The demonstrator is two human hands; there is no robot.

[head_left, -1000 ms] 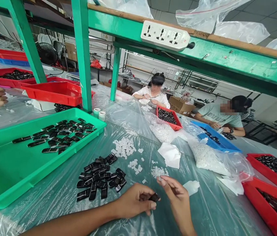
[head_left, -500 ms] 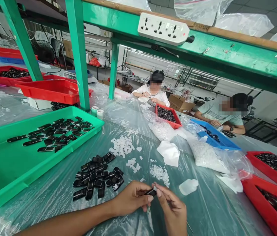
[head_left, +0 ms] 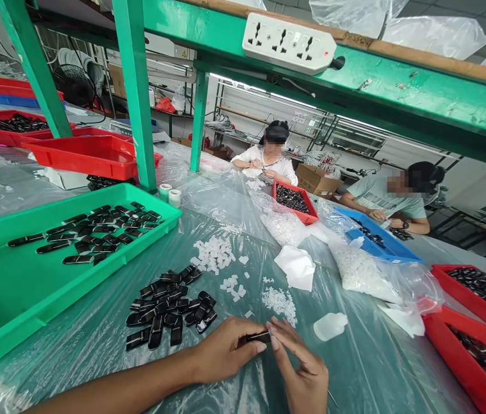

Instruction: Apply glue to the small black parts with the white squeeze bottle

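Note:
My left hand (head_left: 230, 348) is closed round a small glossy black plastic piece (head_left: 257, 337), thumb along its near side. At the right end of this piece, the fingertips of my right hand (head_left: 301, 362) pinch it; anything small between those fingertips is hidden. Left of my hands lies a pile of similar black pieces (head_left: 169, 305), several with a pale stripe. Beyond my hands, little white parts sit in two heaps, a coarser heap (head_left: 212, 254) and a finer heap (head_left: 280, 305). A translucent white bottle (head_left: 330, 326) lies on its side to the right of my right hand.
A green tray (head_left: 6, 310) with black pieces stands at left, red trays (head_left: 454, 345) at right. A blue tray (head_left: 392, 247) and a bag of white parts (head_left: 367, 276) lie farther back. A green shelf frame (head_left: 131, 103) rises ahead. Two people (head_left: 273, 161) sit across the table.
The black piece has turned to lie more level between my hands. My right fingertips have come flatter against its end, and the white bit seen there before is now hidden.

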